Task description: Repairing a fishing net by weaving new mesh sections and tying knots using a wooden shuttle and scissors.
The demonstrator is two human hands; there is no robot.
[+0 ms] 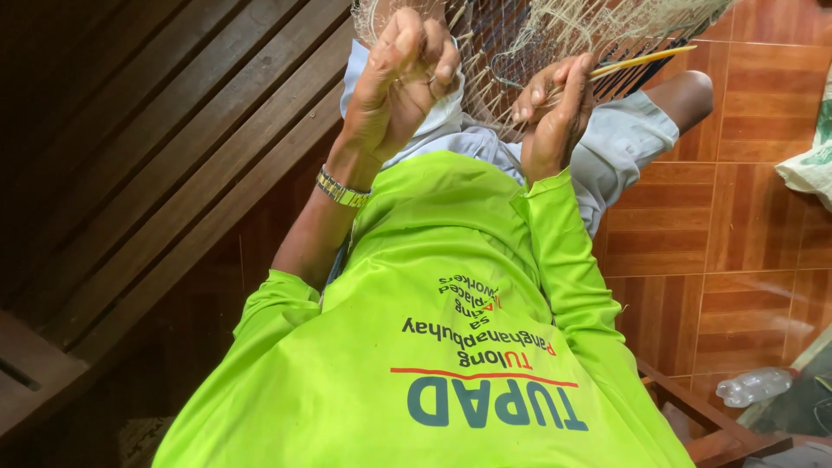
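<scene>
Gripping the pale fine-mesh fishing net [555, 35] at the far side above the lap, the left hand [407, 74] is fisted on its strands; the right hand [555, 108] pinches a thin yellow netting needle [646, 59] just beside it.

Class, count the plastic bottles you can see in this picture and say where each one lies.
1. A clear plastic bottle lies on its side on the tiled floor at lower right, beside a wooden frame. Others may be hidden.

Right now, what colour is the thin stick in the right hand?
Yellow. The thin stick juts from the right hand against the pale net, seen in the head view.
</scene>
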